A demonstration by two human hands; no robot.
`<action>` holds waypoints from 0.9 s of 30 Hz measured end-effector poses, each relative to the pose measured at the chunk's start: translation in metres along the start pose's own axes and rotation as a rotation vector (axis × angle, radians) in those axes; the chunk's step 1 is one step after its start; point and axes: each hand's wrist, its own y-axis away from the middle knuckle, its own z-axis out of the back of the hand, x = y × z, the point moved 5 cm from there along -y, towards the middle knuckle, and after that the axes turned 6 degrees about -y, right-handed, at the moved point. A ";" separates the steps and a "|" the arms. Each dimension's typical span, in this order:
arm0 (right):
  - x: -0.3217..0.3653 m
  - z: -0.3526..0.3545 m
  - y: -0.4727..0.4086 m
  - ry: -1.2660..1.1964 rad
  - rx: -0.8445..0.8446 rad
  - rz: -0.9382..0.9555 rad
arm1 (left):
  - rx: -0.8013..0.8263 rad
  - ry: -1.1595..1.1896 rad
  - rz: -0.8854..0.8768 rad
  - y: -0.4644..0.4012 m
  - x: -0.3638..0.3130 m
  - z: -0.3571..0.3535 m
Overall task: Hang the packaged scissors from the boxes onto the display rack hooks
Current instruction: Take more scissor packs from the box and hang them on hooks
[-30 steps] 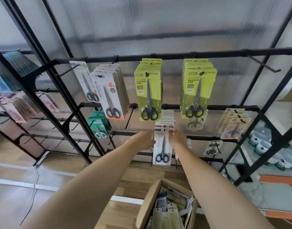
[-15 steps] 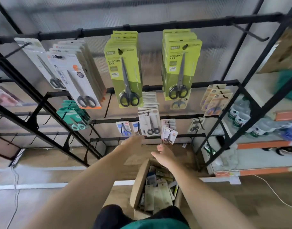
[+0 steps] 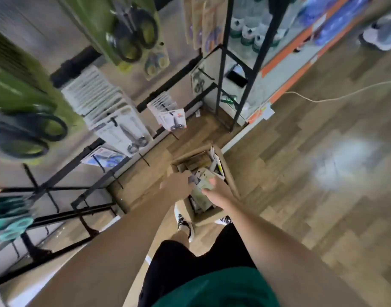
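An open cardboard box [image 3: 231, 181] stands on the floor at the foot of the black display rack [image 3: 168, 85]. Several packaged scissors [image 3: 202, 163] lie inside it. Both my hands are down in the box. My left hand [image 3: 176, 185] reaches in with curled fingers among the packs; its grip is hidden. My right hand [image 3: 215, 189] holds a greenish scissors pack [image 3: 205, 185] between thumb and fingers. On the rack hooks hang white scissors packs [image 3: 123, 129], small packs [image 3: 172, 117] and green ones [image 3: 128, 29].
My shoes [image 3: 184, 222] stand right behind the box. A shelf unit with bottles [image 3: 247, 34] and an orange edge is to the right of the rack. A white cable [image 3: 323, 99] crosses the wooden floor. Bare hooks stick out low on the rack.
My hands have dropped from the rack's white scissors packs into the box. The view has tilted down and rotated. My right hand now holds a pack.
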 end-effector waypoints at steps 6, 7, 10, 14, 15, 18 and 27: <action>-0.081 -0.038 -0.041 -0.160 -0.137 -0.175 | 0.111 -0.168 -0.163 -0.073 -0.006 -0.081; -0.092 -0.044 -0.050 -0.193 -0.159 -0.193 | 0.131 -0.166 -0.177 -0.084 -0.006 -0.095; -0.137 -0.071 -0.084 -0.266 -0.203 -0.260 | 0.189 -0.172 -0.200 -0.121 -0.002 -0.140; -0.179 -0.103 -0.123 -0.304 -0.217 -0.300 | 0.200 -0.276 -0.267 -0.165 0.002 -0.195; -0.190 -0.110 -0.136 -0.300 -0.228 -0.302 | 0.194 -0.316 -0.279 -0.177 0.004 -0.209; -0.223 -0.134 -0.181 -0.271 -0.217 -0.282 | 0.210 -0.410 -0.317 -0.220 0.011 -0.253; -0.306 -0.201 -0.308 -0.411 -0.249 -0.378 | 0.284 -0.533 -0.346 -0.335 0.032 -0.361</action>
